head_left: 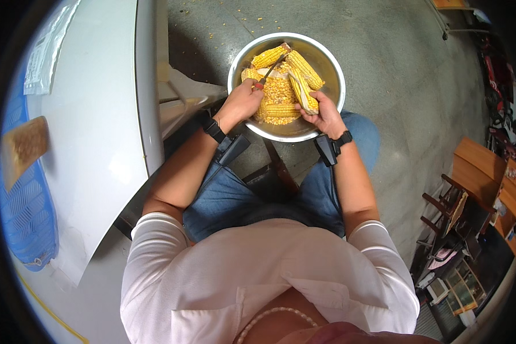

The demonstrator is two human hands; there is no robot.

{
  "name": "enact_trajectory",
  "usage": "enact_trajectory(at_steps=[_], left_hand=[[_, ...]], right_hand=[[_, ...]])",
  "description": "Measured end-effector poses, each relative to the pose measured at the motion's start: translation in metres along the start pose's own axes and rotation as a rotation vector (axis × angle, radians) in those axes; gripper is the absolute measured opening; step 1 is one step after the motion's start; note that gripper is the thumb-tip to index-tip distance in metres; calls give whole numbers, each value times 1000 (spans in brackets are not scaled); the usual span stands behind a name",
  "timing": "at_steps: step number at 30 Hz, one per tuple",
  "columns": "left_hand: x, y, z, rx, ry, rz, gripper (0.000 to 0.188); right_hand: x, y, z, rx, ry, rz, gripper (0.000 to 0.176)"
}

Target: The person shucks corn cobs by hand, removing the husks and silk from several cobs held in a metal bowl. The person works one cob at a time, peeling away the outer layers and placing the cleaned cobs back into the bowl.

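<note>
A metal basin [336, 64] in front of me holds loose corn kernels [279, 91] and several ears of corn. My left hand [243, 102] grips the red-and-black handle of a screwdriver-like tool [273, 69], whose dark shaft points up and right over the basin. My right hand [325, 112] holds the lower end of a corn ear [301, 89] with some pale husk or silk on it. Two ears, one at the upper left [268, 57] and one at the upper right [306, 71], rest against the basin's wall. Another ear [281, 110] lies across the kernels near me.
At my left stands a white table [90, 94] bearing a clear plastic bag [47, 56], a blue item [30, 215] and a brown block-like object [26, 146]. Scattered kernels [259, 19] dot the concrete floor [395, 69]. Wooden furniture [477, 172] and clutter stand at far right.
</note>
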State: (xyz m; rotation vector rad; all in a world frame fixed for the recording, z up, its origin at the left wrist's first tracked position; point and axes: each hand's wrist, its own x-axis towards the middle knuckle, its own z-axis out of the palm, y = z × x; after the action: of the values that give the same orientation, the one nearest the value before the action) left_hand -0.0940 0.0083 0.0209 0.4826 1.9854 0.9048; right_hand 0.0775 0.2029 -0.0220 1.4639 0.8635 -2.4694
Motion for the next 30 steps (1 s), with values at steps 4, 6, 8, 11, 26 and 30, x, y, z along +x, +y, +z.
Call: enact_trajectory(at_steps=[4,6,8,11,26,30], left_hand=[[-4,-8,3,-61,1,-46,37],[-3,-13,4,-51,40,-31,36],[-1,-19,4,-66,60,-23,36],[6,-24,4,-99,76,-12,35],[13,-22,34,-209,-9,83,33],[18,-18,42,-277,15,58,33]], right_hand=[[24,22,16,150,48,-63,32],[29,28,22,171,19,-117,30],[26,29,27,161,-1,-209,31],[13,32,32,89,-146,-538,41],[47,29,37,-298,100,-463,51],[57,37,32,-315,75,-465,48]])
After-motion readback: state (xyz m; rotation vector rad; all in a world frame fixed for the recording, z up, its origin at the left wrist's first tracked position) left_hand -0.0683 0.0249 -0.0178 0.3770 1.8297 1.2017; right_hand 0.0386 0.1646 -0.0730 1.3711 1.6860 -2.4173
